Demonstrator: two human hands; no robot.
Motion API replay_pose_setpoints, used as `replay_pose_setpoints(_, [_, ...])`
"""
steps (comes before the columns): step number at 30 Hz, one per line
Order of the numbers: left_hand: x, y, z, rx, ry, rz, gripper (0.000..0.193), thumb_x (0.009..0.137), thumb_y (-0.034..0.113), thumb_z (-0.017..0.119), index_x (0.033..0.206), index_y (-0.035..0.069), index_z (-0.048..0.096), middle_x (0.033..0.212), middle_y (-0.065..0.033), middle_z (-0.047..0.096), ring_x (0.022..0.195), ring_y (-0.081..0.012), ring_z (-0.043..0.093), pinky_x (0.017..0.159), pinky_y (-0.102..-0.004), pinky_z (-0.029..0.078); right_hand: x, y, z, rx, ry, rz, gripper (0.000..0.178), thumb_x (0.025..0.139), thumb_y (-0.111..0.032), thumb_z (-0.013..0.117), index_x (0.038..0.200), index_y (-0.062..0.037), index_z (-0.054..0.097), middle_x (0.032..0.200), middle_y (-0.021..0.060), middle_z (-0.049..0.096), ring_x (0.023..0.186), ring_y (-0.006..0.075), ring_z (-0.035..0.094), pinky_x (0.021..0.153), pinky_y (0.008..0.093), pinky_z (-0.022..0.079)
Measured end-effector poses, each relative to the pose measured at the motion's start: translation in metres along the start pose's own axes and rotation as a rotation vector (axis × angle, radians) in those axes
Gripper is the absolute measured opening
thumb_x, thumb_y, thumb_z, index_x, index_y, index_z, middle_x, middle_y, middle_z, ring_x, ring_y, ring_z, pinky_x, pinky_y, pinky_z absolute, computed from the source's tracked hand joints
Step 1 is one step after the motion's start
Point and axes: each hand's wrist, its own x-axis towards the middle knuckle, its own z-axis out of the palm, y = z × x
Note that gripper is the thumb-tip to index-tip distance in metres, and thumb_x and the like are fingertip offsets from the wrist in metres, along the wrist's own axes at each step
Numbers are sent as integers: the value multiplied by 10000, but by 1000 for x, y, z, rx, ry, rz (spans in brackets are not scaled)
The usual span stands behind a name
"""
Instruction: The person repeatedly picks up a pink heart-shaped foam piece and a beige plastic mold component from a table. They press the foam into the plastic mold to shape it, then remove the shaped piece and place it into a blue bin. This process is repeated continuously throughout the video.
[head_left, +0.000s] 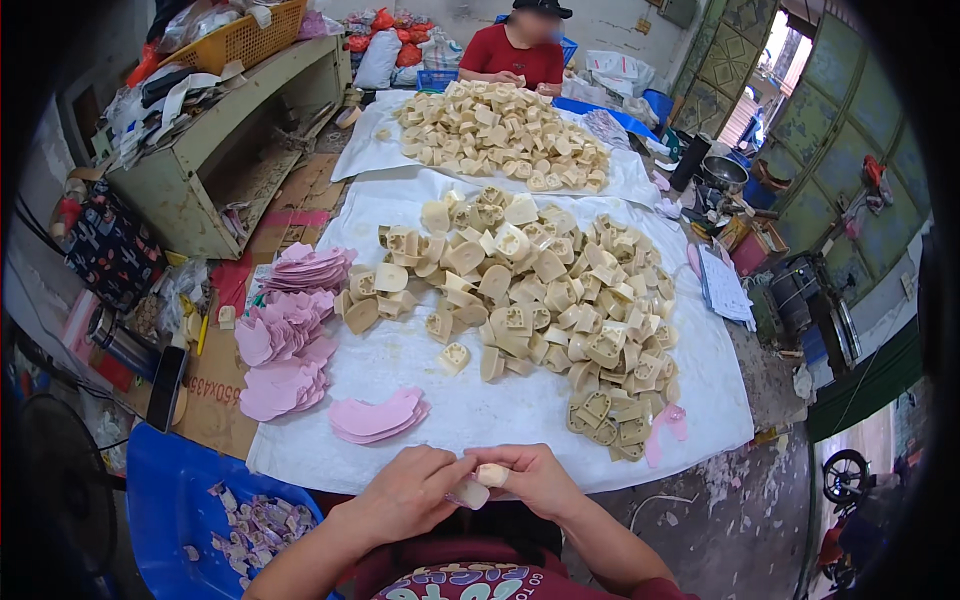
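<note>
My left hand [412, 492] and my right hand [532, 482] meet at the table's near edge, fingers closed around a small pale shoe heel [468, 493]. Pink shows along one side of it, and the fingers cover much of the rest. A whitish wrap [491, 475] appears to sit on my right thumb. Just beyond my hands lies a fanned stack of pink cut pieces [380, 415]. Farther left are more pink stacks [285, 330]. A broad heap of cream shoe heels [550, 280] spreads across the white cloth [480, 415].
A blue tub [165, 530] with pink-and-pale pieces stands at lower left. On the table's left side lie a phone [167, 388] and flask [125, 340]. A second heel heap [505, 135] lies before a person in red [512, 55]. Papers [725, 285] rest at the right edge.
</note>
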Motion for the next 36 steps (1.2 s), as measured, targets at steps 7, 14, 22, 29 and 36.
replay_pose_setpoints(7, [2,-4,0,1,46,-122,543,617,84,753,1122,23,564,877,-114,544,784,-301,554,686,-392,441,10,5,1,-182,45,-140,218,925,-158,619,1049,10,678,895,39,676,819,84,614,715,234,525])
replay_pose_setpoints(14, [9,-7,16,136,210,-182,525,596,100,775,1075,35,572,800,-107,518,741,-298,556,647,-396,444,13,-10,10,-563,194,-296,196,923,-111,573,1008,25,686,883,43,690,810,74,598,718,232,483])
replay_pose_setpoints(22, [11,-7,28,180,308,-292,451,628,117,792,1013,17,579,781,-78,571,579,-198,550,516,-301,445,25,-2,9,-418,171,-381,221,945,-143,572,1060,15,676,930,37,679,804,83,591,720,238,486])
replay_pose_setpoints(29, [16,-5,38,-39,374,-529,392,684,194,758,962,36,531,703,-124,627,575,-295,636,508,-383,488,34,4,4,4,106,-258,242,953,-166,564,1061,23,669,883,33,674,787,91,596,717,243,488])
replay_pose_setpoints(36, [15,-13,48,-145,471,-619,407,690,139,786,955,20,501,678,-80,605,544,-125,591,499,-267,470,47,8,4,75,96,-253,268,963,-172,542,1119,15,651,933,36,666,816,99,599,733,254,493])
